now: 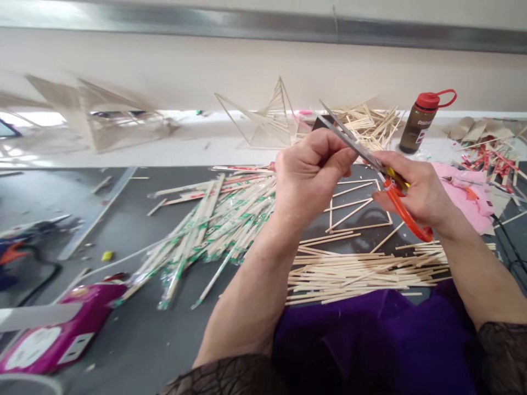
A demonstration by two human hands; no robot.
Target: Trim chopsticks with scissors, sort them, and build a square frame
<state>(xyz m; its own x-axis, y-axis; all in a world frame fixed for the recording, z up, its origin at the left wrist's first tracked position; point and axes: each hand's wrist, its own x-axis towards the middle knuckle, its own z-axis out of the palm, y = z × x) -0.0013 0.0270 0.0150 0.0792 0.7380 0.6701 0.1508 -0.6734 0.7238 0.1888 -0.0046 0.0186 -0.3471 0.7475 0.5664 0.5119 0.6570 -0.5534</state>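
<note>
Right hand grips orange-handled scissors, blades slightly parted, above the stick frame. Left hand pinched closed beside blades; contents unclear. Looks like cutting; calls for clear fingertips.

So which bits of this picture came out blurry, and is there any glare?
In the head view, the tan panels at left look smeared; in the head view, pale glare brightens the left stretch of the metal rail; in the head view, the scissors look crisper.
</note>
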